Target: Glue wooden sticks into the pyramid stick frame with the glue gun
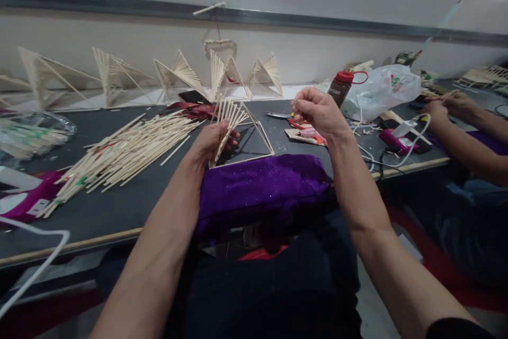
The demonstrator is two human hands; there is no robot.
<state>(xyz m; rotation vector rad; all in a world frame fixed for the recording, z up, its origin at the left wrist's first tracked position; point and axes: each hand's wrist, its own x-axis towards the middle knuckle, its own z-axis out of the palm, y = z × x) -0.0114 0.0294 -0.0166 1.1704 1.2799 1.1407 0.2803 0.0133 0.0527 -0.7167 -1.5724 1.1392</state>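
Note:
My left hand [214, 143] grips the fanned end of a small wooden stick frame [260, 138], its fingers wrapped round the slats. The frame has a triangular base and rests at the edge of a purple cloth [262, 183]. My right hand [317, 109] is raised to the right of the frame, thumb and fingertips pinched together; whatever may be between them is too small to make out. Below that hand lie scissors [280, 115] and a pink glue gun [311, 134]. Left of my left hand spreads a pile of loose thin sticks [135, 146].
Several finished stick frames [178, 72] line the wall. A brown bottle [340, 88] with a red cap stands by a plastic bag [389, 90]. Magenta power strips [399, 140] with white cables sit at both sides. Another person's hands [448, 106] work at the right.

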